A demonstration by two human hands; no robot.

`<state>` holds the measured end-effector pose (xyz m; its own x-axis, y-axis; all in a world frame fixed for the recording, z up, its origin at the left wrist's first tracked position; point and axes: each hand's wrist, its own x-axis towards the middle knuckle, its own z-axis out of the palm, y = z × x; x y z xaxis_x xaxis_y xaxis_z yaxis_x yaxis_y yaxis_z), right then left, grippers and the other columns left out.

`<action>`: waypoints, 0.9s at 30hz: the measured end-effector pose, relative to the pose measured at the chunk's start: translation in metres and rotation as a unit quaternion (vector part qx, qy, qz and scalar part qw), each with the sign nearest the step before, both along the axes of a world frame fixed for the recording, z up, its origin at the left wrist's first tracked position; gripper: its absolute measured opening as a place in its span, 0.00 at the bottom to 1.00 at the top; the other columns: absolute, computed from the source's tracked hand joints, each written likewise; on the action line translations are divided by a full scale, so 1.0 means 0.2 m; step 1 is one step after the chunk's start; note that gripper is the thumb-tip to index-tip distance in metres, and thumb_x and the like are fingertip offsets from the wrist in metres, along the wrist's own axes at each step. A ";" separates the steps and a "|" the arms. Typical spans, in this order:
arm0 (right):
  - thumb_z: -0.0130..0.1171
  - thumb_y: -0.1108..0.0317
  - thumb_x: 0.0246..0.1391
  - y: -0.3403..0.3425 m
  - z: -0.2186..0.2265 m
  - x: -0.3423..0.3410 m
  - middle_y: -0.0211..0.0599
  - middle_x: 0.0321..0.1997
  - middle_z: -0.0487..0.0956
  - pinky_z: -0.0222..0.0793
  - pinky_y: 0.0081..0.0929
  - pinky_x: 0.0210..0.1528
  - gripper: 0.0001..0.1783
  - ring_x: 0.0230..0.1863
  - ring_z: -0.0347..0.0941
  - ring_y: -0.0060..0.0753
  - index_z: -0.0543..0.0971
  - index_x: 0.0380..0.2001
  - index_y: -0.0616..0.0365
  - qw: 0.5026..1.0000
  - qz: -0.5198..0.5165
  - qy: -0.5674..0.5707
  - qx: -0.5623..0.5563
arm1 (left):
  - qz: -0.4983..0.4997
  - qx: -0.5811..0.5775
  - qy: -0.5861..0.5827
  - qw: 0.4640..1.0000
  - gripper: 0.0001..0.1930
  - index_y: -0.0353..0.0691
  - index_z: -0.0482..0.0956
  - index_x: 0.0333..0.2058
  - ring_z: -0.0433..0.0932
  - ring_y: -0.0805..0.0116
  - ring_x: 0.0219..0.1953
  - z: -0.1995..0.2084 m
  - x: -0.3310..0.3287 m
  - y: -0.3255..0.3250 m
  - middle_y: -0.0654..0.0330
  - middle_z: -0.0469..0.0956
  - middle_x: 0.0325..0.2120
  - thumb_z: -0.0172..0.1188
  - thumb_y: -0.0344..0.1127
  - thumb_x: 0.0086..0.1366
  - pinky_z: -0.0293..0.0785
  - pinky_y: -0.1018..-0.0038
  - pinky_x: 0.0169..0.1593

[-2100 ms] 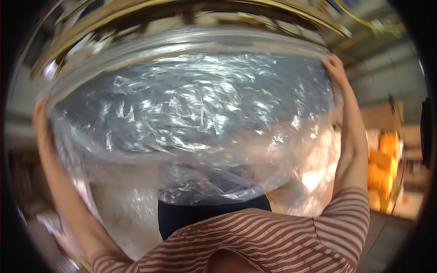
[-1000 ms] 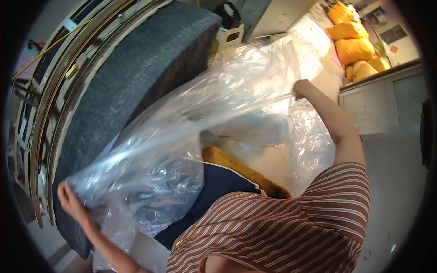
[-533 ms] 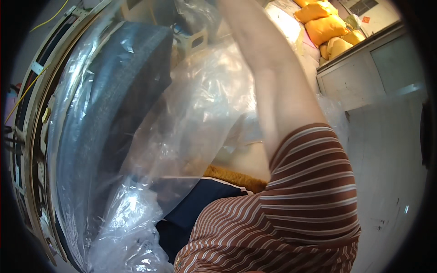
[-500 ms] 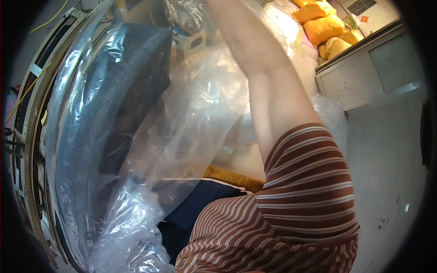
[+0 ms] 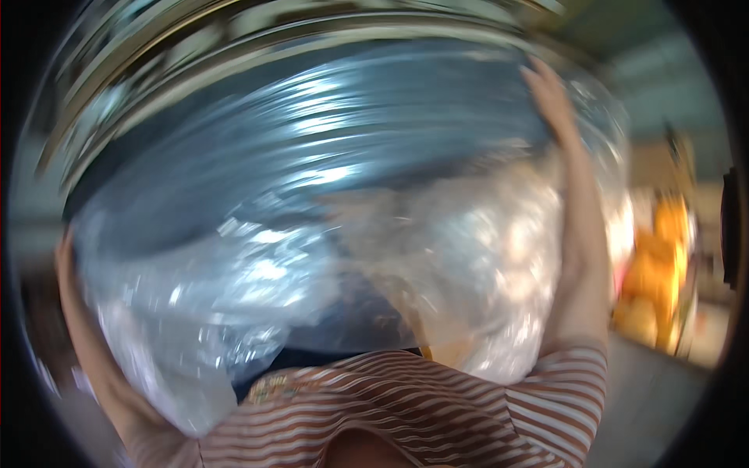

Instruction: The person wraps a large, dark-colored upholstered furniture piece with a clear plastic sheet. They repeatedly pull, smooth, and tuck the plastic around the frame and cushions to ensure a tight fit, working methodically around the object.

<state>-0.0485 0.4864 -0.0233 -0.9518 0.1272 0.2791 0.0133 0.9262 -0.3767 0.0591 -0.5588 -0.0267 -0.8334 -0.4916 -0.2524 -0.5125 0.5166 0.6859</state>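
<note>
A large dark panel-like piece [image 5: 437, 93] lies across the view under clear plastic sheeting [image 5: 273, 265]. The loose, crumpled plastic spreads down toward my striped shirt. My right hand [image 5: 551, 100] is at the panel's right end, its fingers stretched out against the plastic-covered edge. At the opposite end, my left hand [image 5: 65, 248] touches or lies close to the lower left corner. Its fingers are smeared and partly hidden. Motion blurs the whole picture.
Long pale rails or frames [image 5: 257, 35] run behind the panel at the top. Several orange-yellow sacks [image 5: 655, 273] are piled at the right. Grey floor [image 5: 644, 390] shows below them.
The view has turned, so the panel and rails now run across the top instead of down the left. My right arm has moved to the panel's right end, and my left arm has come into view.
</note>
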 end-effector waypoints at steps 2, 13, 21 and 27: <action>0.45 0.47 0.59 0.21 0.03 0.08 0.46 0.63 0.66 0.54 0.29 0.63 0.30 0.63 0.61 0.41 0.70 0.57 0.57 0.998 -0.036 -0.027 -0.047 | 0.005 -0.040 0.158 0.987 0.28 0.34 0.75 0.49 0.74 0.67 0.45 -0.02 -0.19 0.51 0.57 0.77 0.43 0.59 0.53 0.60 0.67 0.74 0.51; 0.54 0.71 0.53 -1.21 0.40 0.00 0.44 0.41 0.72 0.64 0.36 0.48 0.11 0.45 0.69 0.44 0.73 0.41 0.61 0.940 0.184 0.253 0.133 | 0.100 -0.188 0.362 0.907 0.18 0.41 0.82 0.34 0.76 0.73 0.29 -0.08 -0.30 0.71 0.63 0.80 0.25 0.61 0.50 0.56 0.70 0.76 0.36; 0.65 0.59 0.42 -2.96 0.33 0.67 0.42 0.33 0.69 0.65 0.39 0.37 0.18 0.35 0.69 0.43 0.72 0.33 0.59 0.855 0.510 0.092 -0.039 | 0.138 -0.175 0.394 0.892 0.17 0.42 0.83 0.33 0.78 0.65 0.32 -0.09 -0.28 0.71 0.59 0.80 0.28 0.62 0.50 0.53 0.70 0.72 0.40; 0.57 0.62 0.51 -3.00 0.26 0.48 0.37 0.29 0.75 0.61 0.28 0.27 0.14 0.24 0.67 0.31 0.74 0.36 0.60 0.815 0.515 -0.026 -0.265 | 0.162 -0.156 0.394 0.891 0.17 0.44 0.83 0.32 0.79 0.62 0.32 -0.09 -0.29 0.68 0.58 0.81 0.28 0.61 0.51 0.54 0.71 0.71 0.39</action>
